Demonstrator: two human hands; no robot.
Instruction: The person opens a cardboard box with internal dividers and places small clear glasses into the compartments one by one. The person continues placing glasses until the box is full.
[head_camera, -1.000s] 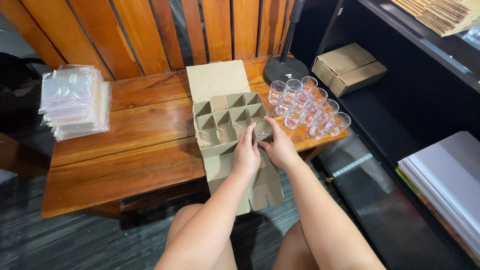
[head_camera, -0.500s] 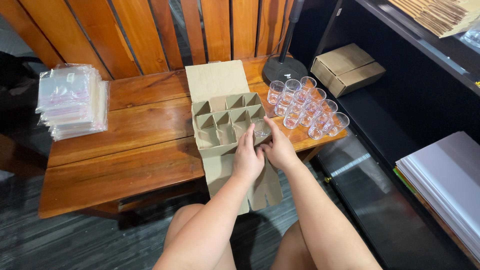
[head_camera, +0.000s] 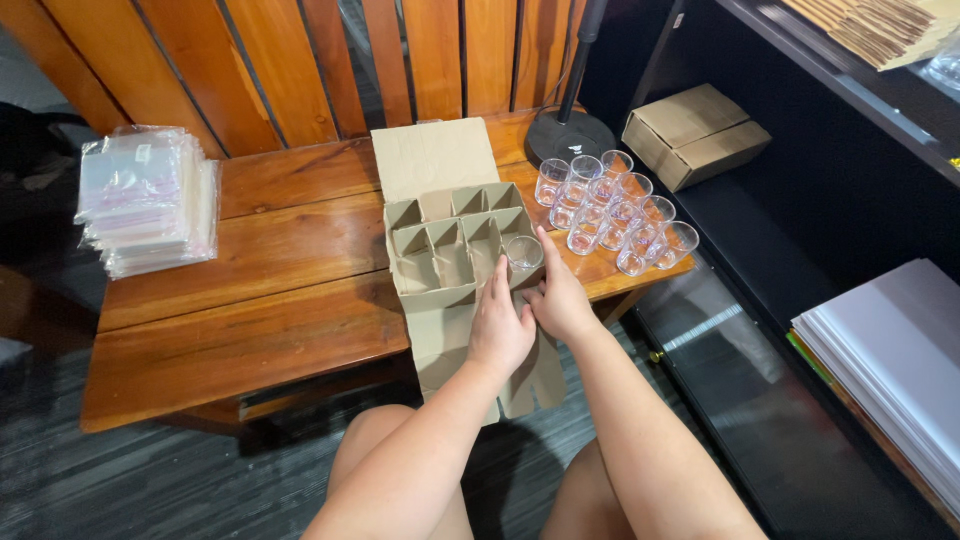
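A brown cardboard box (head_camera: 440, 285) with a divider grid lies open on the wooden table (head_camera: 250, 300), its lid flap folded back. A small clear glass (head_camera: 523, 252) stands in the box's near-right cell. My left hand (head_camera: 500, 325) rests against the box's front edge with its fingers up at the glass's left side. My right hand (head_camera: 560, 295) is at the box's right corner, one finger running up the glass's right side. Both hands close around the glass. The other cells look empty.
Several clear glasses (head_camera: 615, 210) stand in rows on the table right of the box. A stack of clear plastic bags (head_camera: 145, 200) lies at the far left. A black lamp base (head_camera: 570, 135), a shut cardboard box (head_camera: 695, 135) and white sheets (head_camera: 890, 360) are to the right.
Both hands stay at the box's near-right cell with the glass between them. The glass sits slightly deeper in the cell than a second ago.
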